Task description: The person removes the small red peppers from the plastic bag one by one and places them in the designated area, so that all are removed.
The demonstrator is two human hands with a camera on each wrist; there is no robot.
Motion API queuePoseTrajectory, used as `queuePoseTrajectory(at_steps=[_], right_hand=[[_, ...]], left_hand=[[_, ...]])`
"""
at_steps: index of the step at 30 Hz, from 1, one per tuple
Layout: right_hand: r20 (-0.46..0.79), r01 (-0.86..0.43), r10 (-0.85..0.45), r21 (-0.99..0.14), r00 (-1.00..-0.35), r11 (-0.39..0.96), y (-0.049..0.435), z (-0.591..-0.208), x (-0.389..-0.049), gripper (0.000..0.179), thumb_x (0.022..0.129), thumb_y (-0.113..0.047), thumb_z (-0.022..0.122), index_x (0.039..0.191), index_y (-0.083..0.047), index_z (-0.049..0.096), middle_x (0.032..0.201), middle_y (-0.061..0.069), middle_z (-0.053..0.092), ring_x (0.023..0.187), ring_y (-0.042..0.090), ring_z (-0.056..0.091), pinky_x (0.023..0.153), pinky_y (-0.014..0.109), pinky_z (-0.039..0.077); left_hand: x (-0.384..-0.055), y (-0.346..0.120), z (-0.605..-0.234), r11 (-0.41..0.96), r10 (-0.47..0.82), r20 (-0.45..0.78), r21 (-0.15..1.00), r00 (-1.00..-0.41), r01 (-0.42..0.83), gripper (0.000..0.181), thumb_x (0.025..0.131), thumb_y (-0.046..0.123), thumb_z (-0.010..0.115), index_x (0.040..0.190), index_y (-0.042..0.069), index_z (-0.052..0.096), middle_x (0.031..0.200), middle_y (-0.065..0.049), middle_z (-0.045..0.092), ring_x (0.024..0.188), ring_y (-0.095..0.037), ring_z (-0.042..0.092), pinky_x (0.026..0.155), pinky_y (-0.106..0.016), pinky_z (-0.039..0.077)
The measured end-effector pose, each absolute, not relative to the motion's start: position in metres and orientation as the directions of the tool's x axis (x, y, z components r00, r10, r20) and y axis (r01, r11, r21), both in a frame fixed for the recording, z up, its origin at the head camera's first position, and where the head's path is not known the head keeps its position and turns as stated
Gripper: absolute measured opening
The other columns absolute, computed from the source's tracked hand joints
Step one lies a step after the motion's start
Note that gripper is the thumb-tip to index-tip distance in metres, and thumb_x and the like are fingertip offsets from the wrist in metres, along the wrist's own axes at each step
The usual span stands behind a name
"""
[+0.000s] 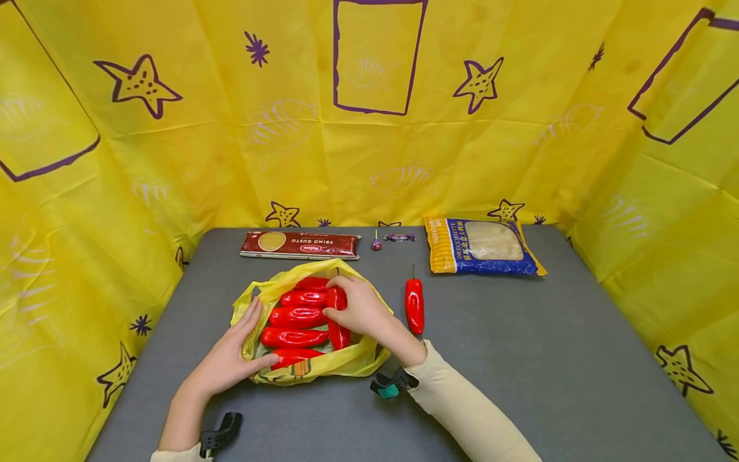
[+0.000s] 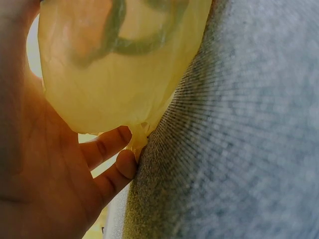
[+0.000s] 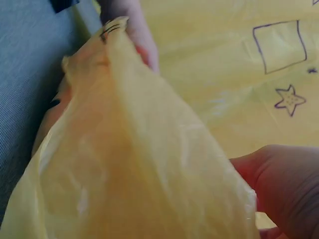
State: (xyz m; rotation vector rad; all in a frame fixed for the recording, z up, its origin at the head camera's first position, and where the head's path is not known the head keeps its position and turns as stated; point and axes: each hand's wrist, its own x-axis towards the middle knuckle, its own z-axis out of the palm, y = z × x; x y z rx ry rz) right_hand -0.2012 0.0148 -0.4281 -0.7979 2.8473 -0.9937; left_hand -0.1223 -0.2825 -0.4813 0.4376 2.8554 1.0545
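Locate the gripped red chili pepper (image 1: 339,335) inside the yellow plastic bag (image 1: 364,366), toward 3 o'clock of the bag mouth, with stem end at 12 o'clock and body toward 6 o'clock. Note the five remaining red chili peppers (image 1: 296,337) alongside, laid side by side roughly along the 9-to-3 line. Of the two hands, note the right hand (image 1: 360,309) pinching the gripped pepper near the stem end, thumb facing 9 o'clock; note the left hand (image 1: 229,357) spread wide at the 9 o'clock side of the bag, thumb apart from fingers, bearing on rim and wall without a visible tight grasp. Expect low weight and a firm body; treat as likely slippery on account of the glossy skin. Unable to confirm real or artificial from these views. Take hold across the thick shoulder just below the stem, with light, even pressure from opposite sides; avoid lifting by the thin stem, probably the weakest part. Treat the bag as thin, limp and prone to folding inward; support at the rim. Apply the same grasp to the loose red chili pepper (image 1: 414,307), lying on the tabletop (image 1: 519,359) toward 3 o'clock of the bag, stem toward 12 o'clock.
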Motion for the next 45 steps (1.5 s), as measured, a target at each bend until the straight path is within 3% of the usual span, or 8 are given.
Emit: queuePoseTrajectory(at_steps=[10, 15, 19, 23, 27, 32, 41, 45], right_hand=[[0.206, -0.484, -0.482, -0.660, -0.852, 0.574, 0.018, -0.405, -0.194, 0.048, 0.091, -0.027, 0.083, 0.134, -0.009, 0.071, 0.125, 0.007, 0.072, 0.107, 0.024, 0.067, 0.081, 0.031, 0.058], [0.261, -0.487, -0.466, -0.735, -0.845, 0.471, 0.024, -0.396, -0.194, 0.048, 0.090, -0.025, 0.085, 0.133, -0.009, 0.072, 0.122, 0.006, 0.073, 0.083, 0.020, 0.068, 0.066, 0.024, 0.057], [0.291, -0.473, -0.448, -0.798, -0.846, 0.374, 0.035, -0.390, -0.195, 0.050, 0.090, -0.023, 0.087, 0.136, -0.010, 0.071, 0.127, 0.007, 0.073, 0.065, 0.011, 0.069, 0.057, 0.026, 0.058], [0.300, -0.456, -0.427, -0.827, -0.853, 0.330, 0.054, -0.384, -0.195, 0.051, 0.091, -0.024, 0.086, 0.139, -0.015, 0.070, 0.127, 0.006, 0.074, 0.072, 0.007, 0.072, 0.058, 0.028, 0.058], [0.278, -0.415, -0.386, -0.845, -0.880, 0.338, 0.081, -0.382, -0.197, 0.051, 0.092, -0.024, 0.085, 0.140, -0.018, 0.070, 0.118, 0.007, 0.076, 0.074, 0.015, 0.072, 0.057, 0.030, 0.057], [0.236, -0.338, -0.294, -0.866, -0.926, 0.368, 0.124, -0.385, -0.201, 0.049, 0.093, -0.026, 0.085, 0.140, -0.023, 0.070, 0.120, 0.007, 0.073, 0.073, 0.022, 0.067, 0.058, 0.029, 0.055], [0.197, -0.255, -0.174, -0.864, -0.965, 0.434, 0.196, -0.402, -0.207, 0.051, 0.095, -0.023, 0.082, 0.143, -0.013, 0.066, 0.139, 0.015, 0.065, 0.079, 0.023, 0.066, 0.064, 0.026, 0.057], [0.148, -0.197, -0.138, -0.853, -0.979, 0.484, 0.221, -0.412, -0.206, 0.053, 0.097, -0.025, 0.079, 0.146, -0.014, 0.063, 0.135, 0.016, 0.063, 0.077, 0.019, 0.061, 0.062, 0.023, 0.052]], left_hand=[[-0.122, -0.283, -0.481, 0.728, 0.279, 0.015, 0.649, -0.960, 0.222, 0.113, 0.089, 0.050, 0.081, 0.171, 0.008, 0.015, 0.179, -0.012, 0.008, 0.157, -0.053, 0.020, 0.115, -0.078, 0.029], [-0.123, -0.284, -0.482, 0.729, 0.281, 0.017, 0.646, -0.959, 0.225, 0.113, 0.089, 0.051, 0.081, 0.171, 0.008, 0.016, 0.179, -0.011, 0.008, 0.158, -0.053, 0.020, 0.115, -0.078, 0.028], [-0.123, -0.283, -0.483, 0.727, 0.285, 0.023, 0.646, -0.958, 0.232, 0.113, 0.089, 0.050, 0.082, 0.170, 0.007, 0.016, 0.179, -0.011, 0.008, 0.158, -0.053, 0.020, 0.116, -0.078, 0.028], [-0.123, -0.282, -0.484, 0.724, 0.290, 0.031, 0.647, -0.956, 0.240, 0.113, 0.089, 0.049, 0.082, 0.170, 0.007, 0.016, 0.179, -0.011, 0.008, 0.158, -0.053, 0.019, 0.116, -0.077, 0.028], [-0.124, -0.281, -0.485, 0.725, 0.295, 0.030, 0.644, -0.955, 0.244, 0.113, 0.089, 0.050, 0.082, 0.170, 0.006, 0.016, 0.179, -0.011, 0.008, 0.157, -0.053, 0.020, 0.117, -0.077, 0.028], [-0.124, -0.282, -0.483, 0.729, 0.293, 0.027, 0.641, -0.956, 0.242, 0.113, 0.089, 0.050, 0.082, 0.170, 0.006, 0.016, 0.179, -0.012, 0.008, 0.157, -0.053, 0.020, 0.117, -0.077, 0.028], [-0.125, -0.284, -0.480, 0.742, 0.279, -0.002, 0.635, -0.960, 0.214, 0.114, 0.089, 0.052, 0.080, 0.171, 0.008, 0.014, 0.179, -0.012, 0.007, 0.157, -0.053, 0.019, 0.115, -0.078, 0.029], [-0.125, -0.284, -0.481, 0.741, 0.277, -0.003, 0.637, -0.961, 0.212, 0.114, 0.089, 0.052, 0.081, 0.171, 0.008, 0.014, 0.179, -0.012, 0.007, 0.158, -0.053, 0.019, 0.115, -0.078, 0.028]])
